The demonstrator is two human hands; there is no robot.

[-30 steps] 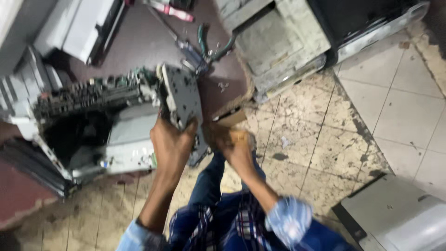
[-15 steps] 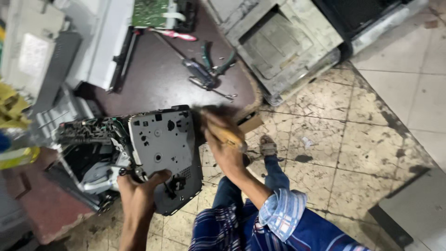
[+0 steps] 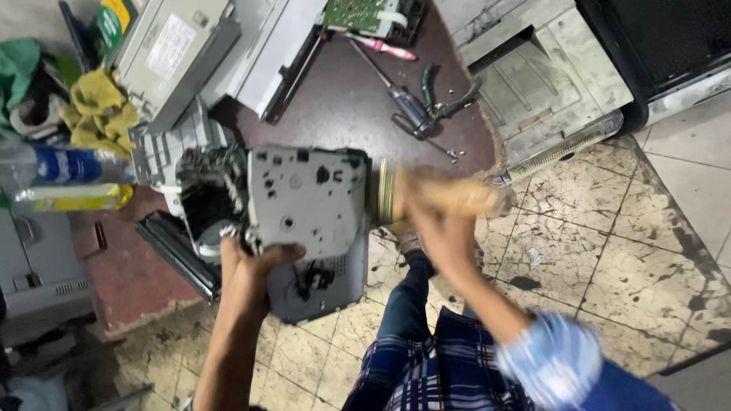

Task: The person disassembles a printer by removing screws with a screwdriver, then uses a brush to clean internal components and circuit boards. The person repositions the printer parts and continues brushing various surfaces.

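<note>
Precariously, the left hand (image 3: 255,266) clamps the near edge of the grey, stripped printer chassis (image 3: 304,217), while the right hand (image 3: 438,221) grips a blurred wooden-handled brush (image 3: 434,196), whose strokes could tip the chassis onto the tiled floor (image 3: 609,251).

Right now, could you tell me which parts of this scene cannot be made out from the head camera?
- Right hand: motion blur smears it and the brush it holds; finger placement unclear.
- Left hand: its fingertips curl behind the grey printer unit, so the grip is hidden.
- Printer unit's far side: turned away from the camera.
- Screws near the screwdriver: too small to count.
</note>
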